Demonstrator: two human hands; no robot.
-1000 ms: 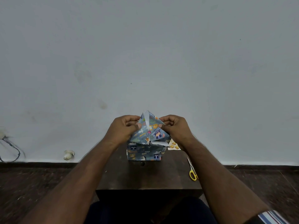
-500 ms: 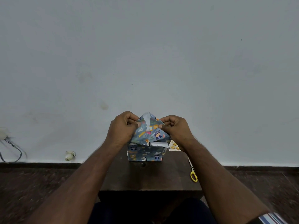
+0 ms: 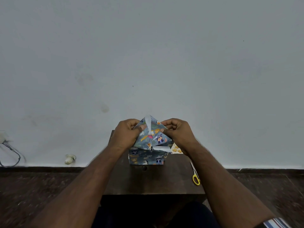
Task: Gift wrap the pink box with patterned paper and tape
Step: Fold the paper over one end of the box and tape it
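The box (image 3: 145, 157) stands on a small dark wooden table (image 3: 153, 181), covered in blue-grey patterned paper, so no pink shows. Above it the paper rises as a pointed triangular flap (image 3: 152, 134) with a pale strip down its middle. My left hand (image 3: 126, 135) pinches the flap's left edge near the tip, thumb on the near face. My right hand (image 3: 176, 134) pinches the right edge the same way. Tape is not clearly visible.
Yellow-handled scissors (image 3: 195, 176) lie at the table's right edge. A scrap of yellow-patterned paper (image 3: 176, 149) sits behind the box on the right. A grey wall is close behind the table; cables (image 3: 11, 153) and a white fitting (image 3: 69, 158) sit by the floor at left.
Both hands have drawn a little closer together at the flap's tip, and the flap stands slightly narrower. The box has stayed in place.
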